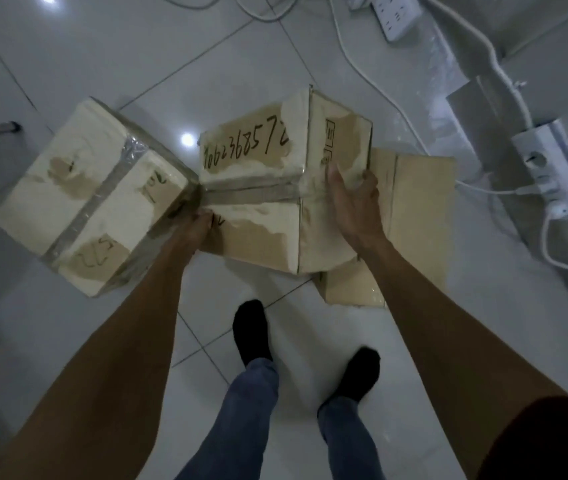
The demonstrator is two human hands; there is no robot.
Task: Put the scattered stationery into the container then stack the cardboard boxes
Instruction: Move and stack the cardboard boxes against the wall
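"Where is the numbered box (255,168)?"

"Between both hands, above the near-left part of the plain box (417,209), which lies on the floor (137,64). I can't tell whether it rests on that box."

"And the fingers?"

"The left hand (199,225) curls its fingers over the box's left top edge, gripping it. The right hand (353,199) presses nearly straight fingers flat against the right side."

"Anything else?"

"A taped box (92,195) sits on the floor just beside the numbered box's left corner. A power strip (552,171) lies along the floor's right edge."
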